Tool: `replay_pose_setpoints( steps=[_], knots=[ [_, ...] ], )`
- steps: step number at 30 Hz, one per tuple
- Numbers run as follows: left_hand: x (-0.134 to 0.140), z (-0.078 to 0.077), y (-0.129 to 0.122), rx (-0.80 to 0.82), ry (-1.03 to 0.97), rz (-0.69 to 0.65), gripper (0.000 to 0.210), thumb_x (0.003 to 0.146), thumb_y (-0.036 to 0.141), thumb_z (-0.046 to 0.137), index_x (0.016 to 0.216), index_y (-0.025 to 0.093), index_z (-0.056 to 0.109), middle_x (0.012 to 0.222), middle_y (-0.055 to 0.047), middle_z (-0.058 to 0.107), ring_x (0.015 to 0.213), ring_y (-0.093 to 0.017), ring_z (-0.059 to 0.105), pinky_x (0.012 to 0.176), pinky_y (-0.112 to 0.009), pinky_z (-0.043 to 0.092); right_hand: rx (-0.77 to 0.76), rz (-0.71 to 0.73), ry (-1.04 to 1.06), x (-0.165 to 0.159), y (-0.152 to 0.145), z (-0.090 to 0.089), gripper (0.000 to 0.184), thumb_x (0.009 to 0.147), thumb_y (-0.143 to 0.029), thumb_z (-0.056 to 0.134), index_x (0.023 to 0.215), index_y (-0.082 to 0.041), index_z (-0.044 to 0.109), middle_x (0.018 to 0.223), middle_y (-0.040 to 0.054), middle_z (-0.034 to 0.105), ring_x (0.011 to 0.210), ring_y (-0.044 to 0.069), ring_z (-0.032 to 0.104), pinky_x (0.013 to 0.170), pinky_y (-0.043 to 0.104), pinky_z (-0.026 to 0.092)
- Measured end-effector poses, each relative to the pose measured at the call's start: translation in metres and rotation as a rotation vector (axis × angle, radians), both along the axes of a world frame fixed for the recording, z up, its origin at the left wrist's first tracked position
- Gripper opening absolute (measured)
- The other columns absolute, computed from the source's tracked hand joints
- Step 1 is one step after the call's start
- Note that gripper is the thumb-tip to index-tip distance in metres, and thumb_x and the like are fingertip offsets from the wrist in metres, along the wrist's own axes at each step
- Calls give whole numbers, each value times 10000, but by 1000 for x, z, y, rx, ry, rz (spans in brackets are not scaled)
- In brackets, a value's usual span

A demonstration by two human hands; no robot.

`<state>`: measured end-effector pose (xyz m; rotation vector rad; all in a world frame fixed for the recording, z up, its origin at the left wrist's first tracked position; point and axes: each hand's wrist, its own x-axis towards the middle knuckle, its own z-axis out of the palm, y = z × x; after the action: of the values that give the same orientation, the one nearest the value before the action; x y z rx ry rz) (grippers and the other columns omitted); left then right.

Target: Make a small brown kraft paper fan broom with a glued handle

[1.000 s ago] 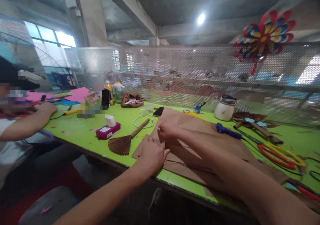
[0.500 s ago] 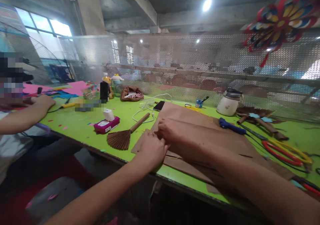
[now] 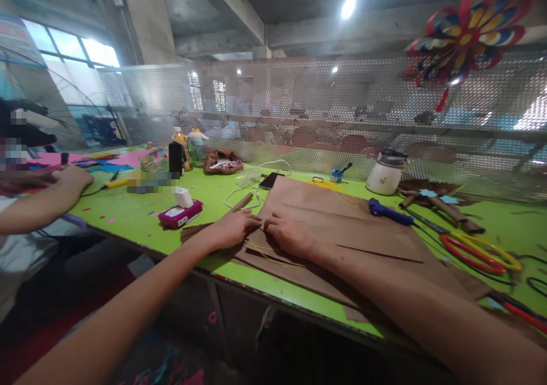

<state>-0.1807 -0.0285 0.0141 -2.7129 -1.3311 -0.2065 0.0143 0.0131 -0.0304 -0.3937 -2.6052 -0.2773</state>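
Note:
Brown paper sheets (image 3: pixel 363 225) lie on the green table, with dark slits or folds across them. My right hand (image 3: pixel 289 236) rests on their left part, fingers apart and slightly bent. Beside it, at the sheets' left corner, my left hand (image 3: pixel 235 228) has its fingers stretched toward the right one. A thin yellow thread (image 3: pixel 277 261) curves over the paper below both hands. Under my left hand and wrist is a pleated brown paper fan (image 3: pixel 190 234); its rolled handle (image 3: pixel 243 201) sticks out behind, while most of its pleats are hidden.
A purple tissue pack (image 3: pixel 182 215) and a white charger stand left. Behind lie a phone (image 3: pixel 272 180) and a white jar (image 3: pixel 387 174). To the right are a blue glue gun (image 3: pixel 388 213) and red-and-yellow-handled scissors (image 3: pixel 472 254). Another person's arm (image 3: pixel 55 200) rests far left.
My hands were together at the paper's left corner and have separated. The left moved left over the fan, covering it; the right now lies flatter on the paper, and the yellow thread shows more.

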Motion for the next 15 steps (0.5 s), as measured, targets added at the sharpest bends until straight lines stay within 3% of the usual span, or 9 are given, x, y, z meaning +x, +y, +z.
replay_pose_setpoints(
  steps=[10,15],
  knots=[
    [-4,-10,0,4,35,-26,438,810,57,370,1115,216,641,1218,-20,612,1145,-151,518,1070,-369,256,-17,55,-42,0,-13,7,150,797,-62,499,718,-126,609,782,79,629,776,177,501,744,280,418],
    [-6,-14,1,3,45,-18,433,816,84,383,1157,209,618,1247,-23,592,1169,-142,494,1042,-337,300,-35,57,-33,0,-14,7,142,783,-61,508,703,-131,602,775,81,622,775,172,506,754,278,421]
  ],
)
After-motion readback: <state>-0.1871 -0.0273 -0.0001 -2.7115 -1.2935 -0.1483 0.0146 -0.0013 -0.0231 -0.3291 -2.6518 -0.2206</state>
